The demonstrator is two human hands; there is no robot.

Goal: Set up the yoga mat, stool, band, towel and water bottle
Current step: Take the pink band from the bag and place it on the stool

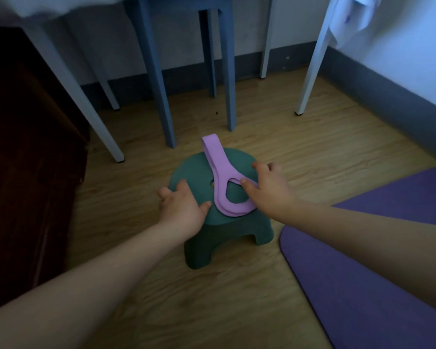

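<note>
A low dark green stool (199, 170) with a round seat stands on the wooden floor. A pink resistance band (218, 167) lies in a loop across the seat, its far end sticking up past the back edge. My left hand (181, 205) rests on the seat's left front edge, fingers spread and bent over the rim. My right hand (267, 187) lies on the seat's right side, thumb touching the band's loop. A purple yoga mat (363, 273) is spread on the floor to the right. No towel or water bottle can be seen.
Blue chair legs (161, 96) and white table legs (312, 59) stand just behind the stool. A dark wooden cabinet (23, 159) fills the left side. White cloth (350, 18) hangs at the top right by the wall.
</note>
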